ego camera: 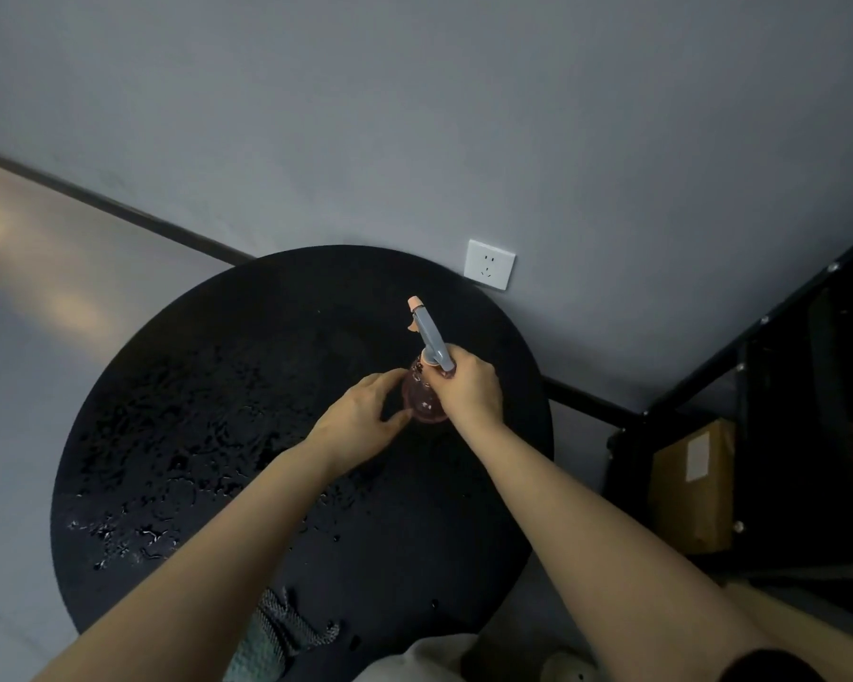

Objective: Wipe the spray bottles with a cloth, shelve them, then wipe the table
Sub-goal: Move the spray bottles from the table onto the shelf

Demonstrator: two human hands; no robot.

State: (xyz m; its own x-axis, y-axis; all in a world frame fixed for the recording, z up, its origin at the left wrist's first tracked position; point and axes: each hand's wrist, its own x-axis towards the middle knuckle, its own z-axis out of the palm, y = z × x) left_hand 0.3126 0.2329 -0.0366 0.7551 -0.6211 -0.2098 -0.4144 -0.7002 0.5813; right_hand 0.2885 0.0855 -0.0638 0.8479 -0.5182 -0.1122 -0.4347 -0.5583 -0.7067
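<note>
A pink translucent spray bottle (422, 398) with a grey trigger head and a peach nozzle stands upright on the round black table (217, 386), right of its middle. My right hand (469, 391) grips the bottle around its neck, under the trigger head. My left hand (365, 418) touches the bottle's left side with thumb and fingertips spread apart. A grey-green cloth (274, 632) lies at the table's near edge, partly under my left forearm. Water droplets cover the tabletop's left and front parts.
A black metal shelf (759, 435) stands to the right, with a cardboard box (693, 489) low inside it. A white wall socket (488, 264) sits on the grey wall just behind the table. Grey floor lies to the left.
</note>
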